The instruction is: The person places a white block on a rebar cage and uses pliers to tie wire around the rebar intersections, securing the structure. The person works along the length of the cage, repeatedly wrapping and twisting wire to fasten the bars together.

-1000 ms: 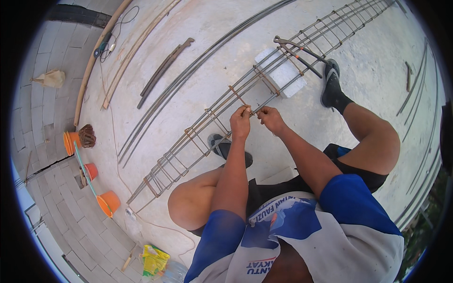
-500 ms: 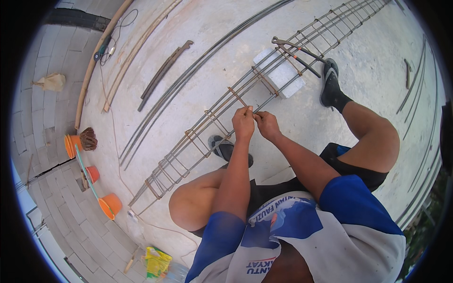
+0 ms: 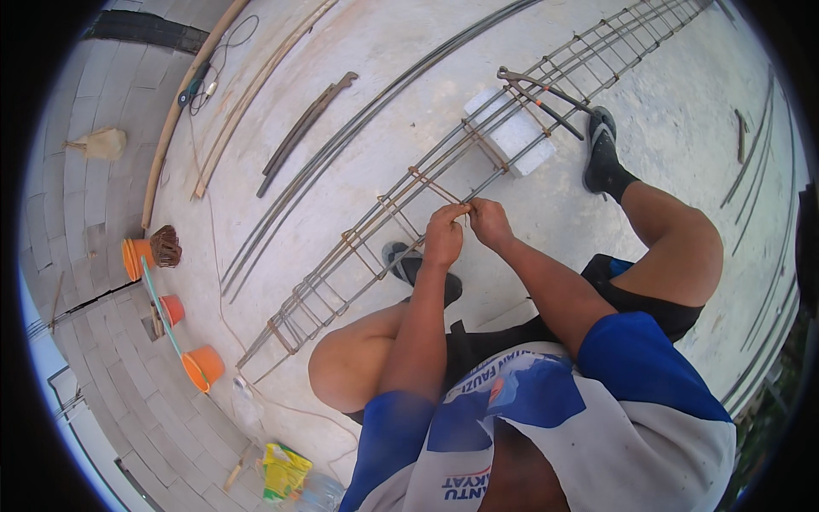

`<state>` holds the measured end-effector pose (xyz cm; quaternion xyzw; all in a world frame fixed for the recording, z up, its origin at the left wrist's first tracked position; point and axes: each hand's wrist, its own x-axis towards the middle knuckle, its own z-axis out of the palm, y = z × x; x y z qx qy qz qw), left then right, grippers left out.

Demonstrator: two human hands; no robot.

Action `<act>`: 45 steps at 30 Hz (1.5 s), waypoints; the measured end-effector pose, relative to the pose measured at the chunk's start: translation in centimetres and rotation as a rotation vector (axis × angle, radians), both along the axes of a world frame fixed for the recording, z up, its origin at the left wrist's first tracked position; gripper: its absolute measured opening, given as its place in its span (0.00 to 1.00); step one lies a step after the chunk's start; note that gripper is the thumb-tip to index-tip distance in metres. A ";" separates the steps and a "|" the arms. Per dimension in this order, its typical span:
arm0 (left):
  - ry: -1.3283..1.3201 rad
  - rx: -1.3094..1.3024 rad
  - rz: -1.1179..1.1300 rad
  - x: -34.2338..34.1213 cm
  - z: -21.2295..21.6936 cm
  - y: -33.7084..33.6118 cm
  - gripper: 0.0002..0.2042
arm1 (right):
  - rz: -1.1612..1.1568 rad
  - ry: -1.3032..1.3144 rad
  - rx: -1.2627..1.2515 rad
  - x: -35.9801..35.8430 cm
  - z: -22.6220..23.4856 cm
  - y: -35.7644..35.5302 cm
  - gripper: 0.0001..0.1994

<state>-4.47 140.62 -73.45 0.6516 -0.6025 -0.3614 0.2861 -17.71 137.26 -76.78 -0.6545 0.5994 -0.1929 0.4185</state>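
Rebar cage (image 3: 413, 171): touched by left hand (image 3: 444, 236), right hand (image 3: 490, 224), both clenched, grasped item indiscernible. Orange bucket (image 3: 203, 367): left edge of floor (image 3: 682, 128), contents unclear.

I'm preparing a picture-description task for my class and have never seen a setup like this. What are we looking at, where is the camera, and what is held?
There is no machine here, just a person's two bare hands. A wide camera worn on the head looks down, so straight edges bend near the rim and the picture's left is the person's left. The left hand and right hand meet at the near edge of a long steel-bar cage; whatever the fingertips pinch is too small to make out. A white block lies under the cage and a long-handled tool across it. Loose bars lie beyond, on the pale floor.
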 end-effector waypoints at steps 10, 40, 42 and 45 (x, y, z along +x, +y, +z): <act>0.111 0.235 0.118 0.5 1.0 -0.6 0.11 | 0.078 -0.077 -0.065 -0.7 0.2 -0.6 0.08; 0.496 0.546 0.475 1.8 -0.5 -4.2 0.14 | 0.211 0.258 -0.210 -0.1 1.0 -0.5 0.12; 0.432 0.527 0.462 1.9 -0.9 -4.1 0.12 | 0.217 0.253 -0.211 0.0 1.1 -0.5 0.12; 0.364 0.513 0.440 2.2 -1.5 -4.2 0.11 | 0.223 0.243 -0.196 0.4 1.9 -0.3 0.12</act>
